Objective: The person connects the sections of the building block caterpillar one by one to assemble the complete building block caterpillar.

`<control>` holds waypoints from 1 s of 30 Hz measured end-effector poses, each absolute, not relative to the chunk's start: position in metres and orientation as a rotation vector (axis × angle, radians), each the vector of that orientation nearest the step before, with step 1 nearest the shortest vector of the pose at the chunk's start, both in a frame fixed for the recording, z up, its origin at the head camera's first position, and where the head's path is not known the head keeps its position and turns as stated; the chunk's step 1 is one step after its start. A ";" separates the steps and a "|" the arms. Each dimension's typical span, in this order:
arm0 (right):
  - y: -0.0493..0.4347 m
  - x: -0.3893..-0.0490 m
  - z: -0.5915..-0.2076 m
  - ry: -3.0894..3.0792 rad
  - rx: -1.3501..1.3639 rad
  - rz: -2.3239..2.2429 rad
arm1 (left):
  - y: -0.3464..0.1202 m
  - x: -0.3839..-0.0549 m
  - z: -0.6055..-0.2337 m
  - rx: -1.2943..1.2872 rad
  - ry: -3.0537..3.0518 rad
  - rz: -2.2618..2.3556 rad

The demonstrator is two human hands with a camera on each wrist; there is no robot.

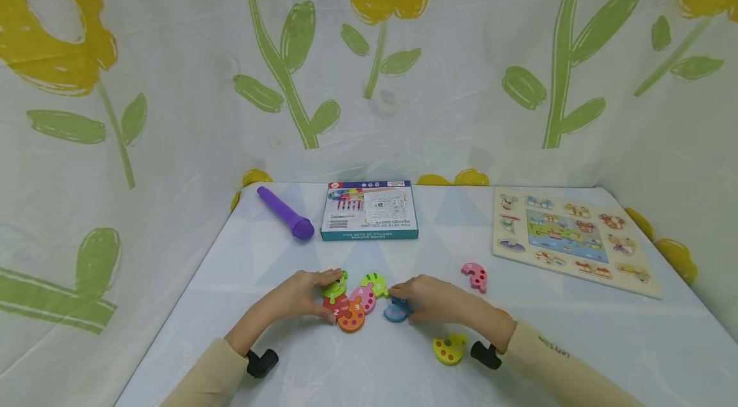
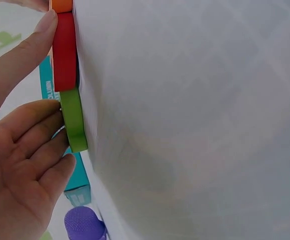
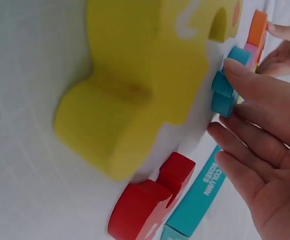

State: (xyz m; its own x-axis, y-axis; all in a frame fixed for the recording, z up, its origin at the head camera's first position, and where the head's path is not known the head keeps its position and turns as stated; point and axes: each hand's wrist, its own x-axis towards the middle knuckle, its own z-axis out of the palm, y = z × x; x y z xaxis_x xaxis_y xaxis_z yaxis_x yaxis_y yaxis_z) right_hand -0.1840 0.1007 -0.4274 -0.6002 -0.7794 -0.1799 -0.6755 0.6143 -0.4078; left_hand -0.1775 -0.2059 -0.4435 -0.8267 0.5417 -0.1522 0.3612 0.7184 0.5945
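A yellow, dotted, curved wooden-looking piece (image 1: 449,352) sits nearest, short of our right fingers (image 1: 412,287), which pinch a pink-dotted blue arc (image 1: 396,313); our left fingers (image 2: 32,112) grip joined multicoloured caterpillar pieces (image 1: 349,311). Best we keep both flat.

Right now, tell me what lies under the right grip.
Under the right grip, part of a dotted blue piece shows. In the head view its right end is covered, as is anything else directly beneath.

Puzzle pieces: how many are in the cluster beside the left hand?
5 visible: green face piece at the left hand, red piece below, orange piece right of red, pink piece beyond orange, lime piece beyond pink. None seems hidden.
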 end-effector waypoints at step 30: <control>0.102 -0.199 -0.426 2.495 -1.232 -0.600 | -0.206 -0.178 -0.443 0.720 2.594 0.819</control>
